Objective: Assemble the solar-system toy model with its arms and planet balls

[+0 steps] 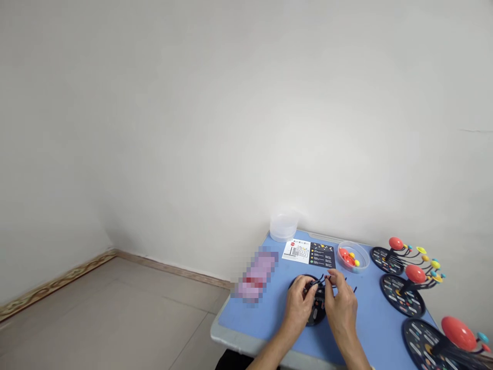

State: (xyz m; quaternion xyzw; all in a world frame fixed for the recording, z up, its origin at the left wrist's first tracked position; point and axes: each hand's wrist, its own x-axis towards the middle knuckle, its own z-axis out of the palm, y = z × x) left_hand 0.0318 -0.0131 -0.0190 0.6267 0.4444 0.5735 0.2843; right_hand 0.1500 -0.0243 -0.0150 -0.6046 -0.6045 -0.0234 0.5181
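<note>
A round black base (316,314) printed with small coloured marks lies on the table under both hands. Thin black curved rods (319,280) rise above it between my fingers. My left hand (299,303) is closed, thumb and fingers pinching the rods from the left. My right hand (342,303) is closed too, thumb and forefinger pressed together at the rods' upper ends. What sits in that pinch is too small to make out. A few rod tips stick out past the right hand, and my hands hide much of the base.
Three assembled solar system models with red balls (415,274) line the blue table's (265,321) right side. Behind the hands lie a printed instruction sheet (302,251) and a clear tub (364,257) of red and yellow pieces. A clear container (283,228) and a blurred pink item (256,277) are at left.
</note>
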